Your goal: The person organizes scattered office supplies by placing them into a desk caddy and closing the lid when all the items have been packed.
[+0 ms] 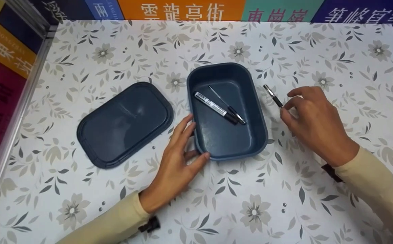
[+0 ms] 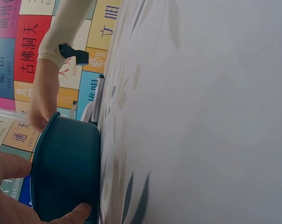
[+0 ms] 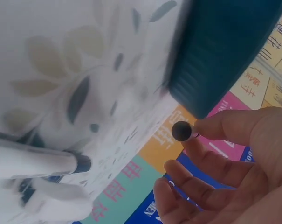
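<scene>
A dark blue rectangular box (image 1: 232,142) without its lid stands on the table. Inside it lie a white-barrelled marker (image 1: 211,103) with a dark cap and a slim clear pen (image 1: 221,99) with a dark grip. My left hand (image 1: 176,156) rests against the box's left wall and near left corner, fingers fairly straight; the left wrist view shows fingertips on the outside wall. To the right of the box, my right hand (image 1: 314,118) pinches another pen (image 1: 273,96) between thumb and index finger, its silvery end pointing to the box. The right wrist view shows its round dark end.
The matching blue lid (image 1: 125,125) lies flat left of the box. On the right, beneath my right arm, lie a white marker (image 3: 36,161) and a blurred white object (image 3: 59,200). Colourful panels (image 1: 182,10) with large characters border the flower-patterned table (image 1: 250,183).
</scene>
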A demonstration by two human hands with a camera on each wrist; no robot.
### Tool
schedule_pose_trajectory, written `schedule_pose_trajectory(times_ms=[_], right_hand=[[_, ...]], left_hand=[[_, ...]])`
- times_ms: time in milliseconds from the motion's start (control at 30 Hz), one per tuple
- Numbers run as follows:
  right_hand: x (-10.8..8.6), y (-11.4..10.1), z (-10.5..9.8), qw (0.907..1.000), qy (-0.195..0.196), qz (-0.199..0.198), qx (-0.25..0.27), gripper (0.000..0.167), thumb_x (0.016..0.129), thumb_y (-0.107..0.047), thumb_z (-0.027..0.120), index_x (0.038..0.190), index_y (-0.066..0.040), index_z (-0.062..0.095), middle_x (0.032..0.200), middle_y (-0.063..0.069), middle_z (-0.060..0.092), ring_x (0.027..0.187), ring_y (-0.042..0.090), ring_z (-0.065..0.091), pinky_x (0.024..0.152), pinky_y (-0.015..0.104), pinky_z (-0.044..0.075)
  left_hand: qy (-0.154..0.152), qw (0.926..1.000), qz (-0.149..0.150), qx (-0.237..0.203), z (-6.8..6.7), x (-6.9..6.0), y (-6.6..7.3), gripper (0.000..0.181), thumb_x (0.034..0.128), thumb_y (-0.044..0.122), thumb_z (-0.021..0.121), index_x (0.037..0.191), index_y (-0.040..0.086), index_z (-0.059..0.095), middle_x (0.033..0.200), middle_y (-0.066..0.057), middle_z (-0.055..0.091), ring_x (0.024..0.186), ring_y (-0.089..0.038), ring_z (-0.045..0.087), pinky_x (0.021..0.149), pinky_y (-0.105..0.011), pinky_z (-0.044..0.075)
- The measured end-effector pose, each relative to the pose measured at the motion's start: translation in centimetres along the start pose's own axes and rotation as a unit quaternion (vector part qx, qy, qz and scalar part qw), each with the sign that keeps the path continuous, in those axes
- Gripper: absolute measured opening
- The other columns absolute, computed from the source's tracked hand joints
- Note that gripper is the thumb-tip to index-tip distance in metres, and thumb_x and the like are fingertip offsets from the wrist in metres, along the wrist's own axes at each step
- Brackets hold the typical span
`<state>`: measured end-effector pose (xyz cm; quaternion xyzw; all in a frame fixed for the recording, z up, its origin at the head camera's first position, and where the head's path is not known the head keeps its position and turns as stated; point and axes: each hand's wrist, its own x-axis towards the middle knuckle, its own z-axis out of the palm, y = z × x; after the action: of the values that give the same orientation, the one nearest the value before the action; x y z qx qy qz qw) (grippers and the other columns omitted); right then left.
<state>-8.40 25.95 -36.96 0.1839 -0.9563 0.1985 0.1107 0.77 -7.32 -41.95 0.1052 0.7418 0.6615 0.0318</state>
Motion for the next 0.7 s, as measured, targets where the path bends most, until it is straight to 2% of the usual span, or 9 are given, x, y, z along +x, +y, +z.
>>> schedule_pose_trajectory(times_ms=[200, 400, 700], right_hand=[[0.9, -0.8, -0.4, 0.9996, -0.015, -0.006, 0.021, 0.010, 0.094, 0.001, 0.075, 0.088, 0.009, 0.080, 0.122, 0.021, 0.073, 0.117, 0.042, 0.060, 0.083, 0.057, 0.058], [1.6, -2.0, -0.6, 0.9987, -0.028, -0.012, 0.040, 0.009, 0.092, 0.003, 0.074, 0.087, 0.007, 0.080, 0.120, 0.021, 0.074, 0.117, 0.041, 0.061, 0.091, 0.052, 0.055], [2.7, -3.9, 0.0, 0.9958, -0.061, -0.027, 0.062, 0.011, 0.093, -0.001, 0.075, 0.086, 0.004, 0.081, 0.119, 0.022, 0.074, 0.121, 0.041, 0.059, 0.100, 0.053, 0.054]], left_hand=[[0.001, 1.0000, -0.003, 0.008, 0.1, 0.0, 0.1, 0.086, 0.0936, -0.011, 0.080, 0.167, -0.008, 0.035, 0.182, -0.002, 0.021, 0.152, -0.035, 0.050, 0.104, -0.032, 0.063], [-0.001, 1.0000, -0.003, 0.009, 0.0, 0.0, 0.1, 0.086, 0.0941, -0.011, 0.080, 0.167, -0.008, 0.035, 0.182, -0.003, 0.021, 0.152, -0.035, 0.050, 0.104, -0.032, 0.063], [0.000, 0.9998, -0.001, 0.020, -0.1, -0.1, 0.1, 0.086, 0.0947, -0.009, 0.080, 0.168, -0.006, 0.035, 0.182, -0.002, 0.021, 0.152, -0.033, 0.050, 0.104, -0.032, 0.063]])
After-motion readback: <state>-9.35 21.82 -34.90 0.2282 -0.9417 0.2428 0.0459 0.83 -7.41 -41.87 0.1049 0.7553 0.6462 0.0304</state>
